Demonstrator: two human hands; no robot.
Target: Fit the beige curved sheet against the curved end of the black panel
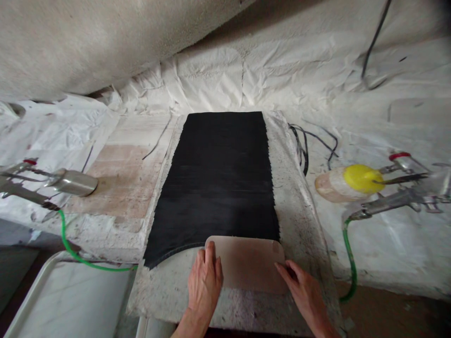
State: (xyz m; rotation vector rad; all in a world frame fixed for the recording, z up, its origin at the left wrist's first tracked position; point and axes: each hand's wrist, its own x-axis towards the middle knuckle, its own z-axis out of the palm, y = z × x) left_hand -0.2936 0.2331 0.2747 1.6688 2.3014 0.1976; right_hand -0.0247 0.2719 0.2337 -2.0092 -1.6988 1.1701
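Observation:
A flat beige panel with rounded corners lies over the near edge of a black cloth piece, which looks like a trouser leg with a curved, stitched hem. My left hand holds the panel at its left edge, the index finger on the upper left corner. At the right edge, my right hand pinches the panel between thumb and fingers. The black cloth is spread flat on a paint-specked, covered board.
To the left lies a spray gun with a metal cup on a green hose. A second spray gun with a yellow-topped cup lies right. Black cables sit beyond the board. A white tray is low at left.

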